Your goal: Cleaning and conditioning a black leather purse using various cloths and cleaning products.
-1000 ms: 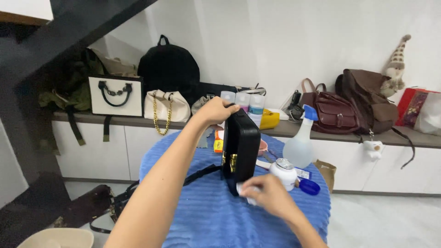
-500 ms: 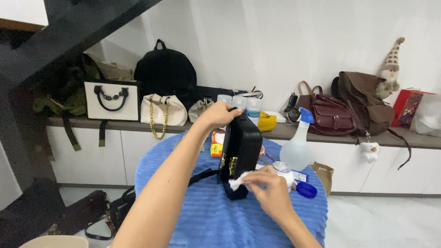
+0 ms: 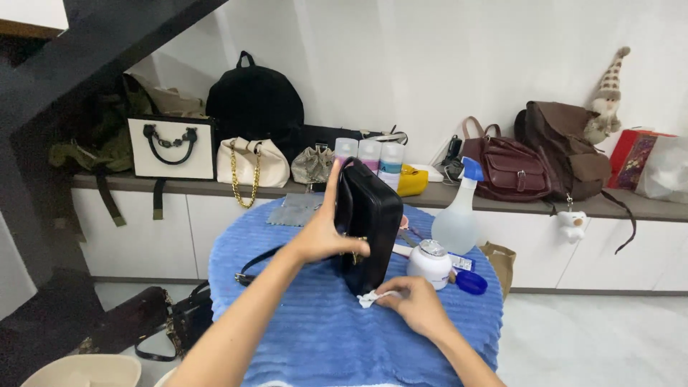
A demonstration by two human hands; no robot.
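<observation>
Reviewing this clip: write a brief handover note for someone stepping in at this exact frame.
Left hand steadies the black handbag, which stands upright on the blue-covered table.
Right hand presses a small white wipe at the bag's lower edge.
White jar, blue lid and spray bottle sit right of the bag.
Wiping is under way; how much of the bag is clean cannot be told.

Perhaps red gift bag (image 3: 638,159), shelf's right end

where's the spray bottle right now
In the head view, the spray bottle stands on the blue-covered table, right of the black handbag and just behind the small white jar.
</observation>
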